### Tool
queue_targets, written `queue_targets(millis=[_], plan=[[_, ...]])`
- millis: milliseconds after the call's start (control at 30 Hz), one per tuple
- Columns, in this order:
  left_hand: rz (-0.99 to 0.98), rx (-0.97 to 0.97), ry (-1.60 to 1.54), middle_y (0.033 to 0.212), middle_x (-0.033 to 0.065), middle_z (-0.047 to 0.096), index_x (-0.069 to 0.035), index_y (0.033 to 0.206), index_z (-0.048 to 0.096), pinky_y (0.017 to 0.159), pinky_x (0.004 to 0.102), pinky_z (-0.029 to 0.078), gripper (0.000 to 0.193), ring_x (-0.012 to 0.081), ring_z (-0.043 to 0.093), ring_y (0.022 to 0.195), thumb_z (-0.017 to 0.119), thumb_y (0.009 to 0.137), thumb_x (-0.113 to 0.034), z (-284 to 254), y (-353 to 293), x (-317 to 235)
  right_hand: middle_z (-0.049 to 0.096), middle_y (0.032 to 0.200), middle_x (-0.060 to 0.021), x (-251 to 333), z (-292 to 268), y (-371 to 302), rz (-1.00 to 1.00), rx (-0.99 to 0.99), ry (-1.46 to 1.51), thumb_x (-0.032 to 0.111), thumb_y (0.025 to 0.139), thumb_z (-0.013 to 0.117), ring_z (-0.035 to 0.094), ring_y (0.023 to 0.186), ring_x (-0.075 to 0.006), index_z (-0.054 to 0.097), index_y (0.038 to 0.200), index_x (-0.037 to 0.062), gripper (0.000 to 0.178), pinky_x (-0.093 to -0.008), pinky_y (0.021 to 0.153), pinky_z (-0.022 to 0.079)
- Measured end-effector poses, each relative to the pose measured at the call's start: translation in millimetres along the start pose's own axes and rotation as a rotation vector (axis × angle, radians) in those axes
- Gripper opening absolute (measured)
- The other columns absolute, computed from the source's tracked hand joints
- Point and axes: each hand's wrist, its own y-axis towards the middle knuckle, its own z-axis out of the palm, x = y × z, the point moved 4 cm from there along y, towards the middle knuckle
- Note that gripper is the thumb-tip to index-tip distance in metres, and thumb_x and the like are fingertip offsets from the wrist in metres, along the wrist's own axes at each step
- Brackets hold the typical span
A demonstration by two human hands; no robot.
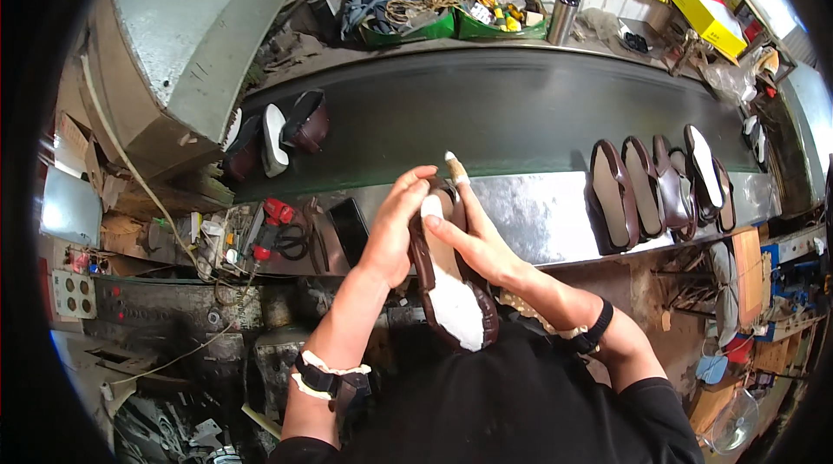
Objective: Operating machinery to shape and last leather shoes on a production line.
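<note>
Between my two hands is a dark brown shoe (pixel 422 269), its underside turned up and its heel end toward my body. White covers the heel half of its bottom, while the part nearer the toe is beige. My left hand (pixel 389 234) is wrapped along the shoe's left side near the toe. My right hand (pixel 488 247) grips the right side, its thumb pressed on the bottom. The right index finger, wrapped in tan and white tape, stretches past the toe. The toe tip is partly hidden by my fingers.
Several brown shoes (pixel 614 195) lie bottom-up in a row on the metal ledge (pixel 547 212) at right. More shoes (pixel 305 121) sit on the dark belt (pixel 451 108) at left. Scissors (pixel 291 243), a red-handled tool (pixel 278 211) and a black phone (pixel 349 230) lie left. Green bins (pixel 408 30) stand behind.
</note>
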Motion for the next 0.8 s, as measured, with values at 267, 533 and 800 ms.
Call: queue_targets(millis=[267,533,800], plan=[[0.030,0.100,-0.016,0.122,0.0042,0.060,-0.005,0.134,0.053,0.101,0.0279,0.043,0.033,0.0124,0.055,0.113,0.053,0.105,-0.020,2,-20,-17,0.033,0.158,-0.0247,28,11,-14,-0.106,0.004,-0.019,0.029,0.094,0.074,0.033,0.148,-0.0305,0.009,0.163,0.0057,0.097,-0.0399,0.120,0.028],[0.081,0.138,0.302,0.124,0.0041,0.059,-0.005,0.132,0.057,0.101,0.0289,0.044,0.032,0.0115,0.054,0.114,0.057,0.103,-0.021,6,-18,-27,0.042,0.155,-0.0096,36,2,-13,0.143,0.054,0.699,0.020,0.102,0.062,0.040,0.141,-0.0190,0.018,0.163,0.0084,0.076,-0.0341,0.118,0.029],[0.041,0.221,0.231,0.133,0.0096,0.056,-0.003,0.138,0.051,0.108,0.0338,0.041,0.040,0.0173,0.053,0.124,0.053,0.108,-0.027,11,-22,-28,0.049,0.148,-0.0089,51,-6,-2,0.061,0.119,0.444,0.014,0.100,0.066,0.049,0.133,-0.0152,0.032,0.159,0.0085,0.068,-0.0314,0.113,0.037]])
